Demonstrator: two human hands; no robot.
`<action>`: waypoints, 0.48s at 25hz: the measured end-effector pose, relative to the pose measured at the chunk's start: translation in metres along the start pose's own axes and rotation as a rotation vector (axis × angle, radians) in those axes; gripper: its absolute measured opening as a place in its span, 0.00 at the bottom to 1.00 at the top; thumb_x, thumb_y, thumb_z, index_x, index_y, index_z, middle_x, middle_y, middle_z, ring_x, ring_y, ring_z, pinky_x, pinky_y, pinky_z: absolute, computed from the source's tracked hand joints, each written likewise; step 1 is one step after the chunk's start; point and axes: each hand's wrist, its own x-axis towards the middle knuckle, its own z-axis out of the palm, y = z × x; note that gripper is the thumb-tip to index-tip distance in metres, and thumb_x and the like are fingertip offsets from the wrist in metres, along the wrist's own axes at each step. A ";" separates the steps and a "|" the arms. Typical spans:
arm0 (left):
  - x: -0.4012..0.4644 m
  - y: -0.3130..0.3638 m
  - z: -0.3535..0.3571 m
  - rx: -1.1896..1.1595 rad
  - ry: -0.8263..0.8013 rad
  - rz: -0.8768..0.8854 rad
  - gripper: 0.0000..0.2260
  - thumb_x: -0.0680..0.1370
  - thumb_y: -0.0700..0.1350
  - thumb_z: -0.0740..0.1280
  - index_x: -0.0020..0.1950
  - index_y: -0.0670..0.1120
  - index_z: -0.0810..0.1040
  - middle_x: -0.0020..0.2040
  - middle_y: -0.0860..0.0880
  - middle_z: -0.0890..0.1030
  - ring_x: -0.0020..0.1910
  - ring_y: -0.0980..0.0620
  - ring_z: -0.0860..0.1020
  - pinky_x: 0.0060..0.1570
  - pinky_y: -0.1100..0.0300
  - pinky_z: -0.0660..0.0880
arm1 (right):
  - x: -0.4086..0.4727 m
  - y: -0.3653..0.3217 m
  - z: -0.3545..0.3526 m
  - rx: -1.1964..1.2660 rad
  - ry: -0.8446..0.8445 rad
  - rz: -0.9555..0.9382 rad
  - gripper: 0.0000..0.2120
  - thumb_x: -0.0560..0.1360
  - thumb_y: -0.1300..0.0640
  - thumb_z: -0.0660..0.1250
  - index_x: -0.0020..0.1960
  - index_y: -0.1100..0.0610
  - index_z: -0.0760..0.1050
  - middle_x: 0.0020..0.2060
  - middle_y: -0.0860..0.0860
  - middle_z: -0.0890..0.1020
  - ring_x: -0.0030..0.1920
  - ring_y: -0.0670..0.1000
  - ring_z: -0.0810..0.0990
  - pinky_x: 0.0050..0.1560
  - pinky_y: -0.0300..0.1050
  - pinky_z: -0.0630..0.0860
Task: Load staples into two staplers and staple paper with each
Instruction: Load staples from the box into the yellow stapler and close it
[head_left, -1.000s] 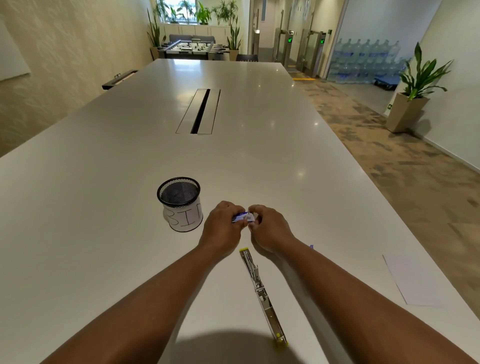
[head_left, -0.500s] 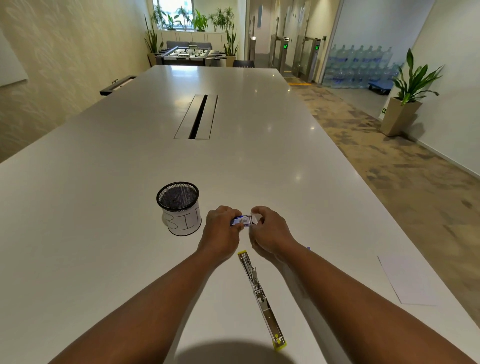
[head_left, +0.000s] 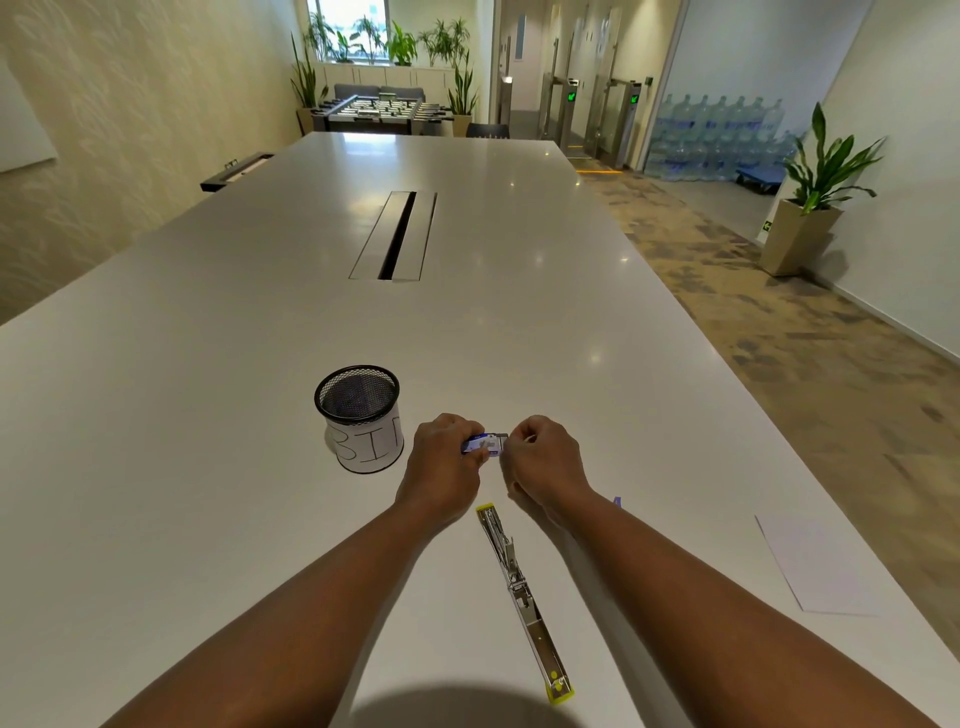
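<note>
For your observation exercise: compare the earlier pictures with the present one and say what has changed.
Little changed. Both hands, left and right, still pinch the small staple box; its inner tray now shows slightly more at the right end. The opened stapler, mesh cup and paper sheet lie as before.

office | long conference table (head_left: 260, 389) | foosball table (head_left: 382, 110) | probably access gates (head_left: 602, 124)

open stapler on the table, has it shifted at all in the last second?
No. The stapler lies opened flat at the same angle, its far tip as far from the mesh cup as before; only the camera tilted.
</note>
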 end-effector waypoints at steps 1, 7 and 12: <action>0.000 0.000 0.000 -0.001 -0.001 0.002 0.08 0.77 0.41 0.71 0.56 0.48 0.83 0.50 0.55 0.76 0.53 0.50 0.75 0.51 0.54 0.76 | 0.001 0.001 0.001 -0.005 0.002 -0.002 0.06 0.77 0.58 0.65 0.45 0.59 0.79 0.39 0.52 0.82 0.39 0.50 0.78 0.37 0.44 0.72; 0.001 -0.001 0.001 -0.024 0.008 0.004 0.08 0.77 0.41 0.72 0.56 0.48 0.83 0.51 0.52 0.79 0.53 0.49 0.76 0.51 0.53 0.77 | 0.007 0.000 0.007 -0.041 0.038 0.035 0.08 0.75 0.55 0.70 0.39 0.57 0.76 0.34 0.51 0.80 0.36 0.50 0.76 0.34 0.43 0.70; 0.000 -0.001 0.001 -0.018 0.009 -0.004 0.09 0.77 0.41 0.72 0.56 0.47 0.83 0.51 0.53 0.78 0.53 0.50 0.75 0.51 0.54 0.76 | 0.007 -0.001 0.006 -0.001 0.051 0.061 0.07 0.74 0.56 0.69 0.39 0.57 0.77 0.33 0.51 0.79 0.35 0.50 0.76 0.34 0.42 0.69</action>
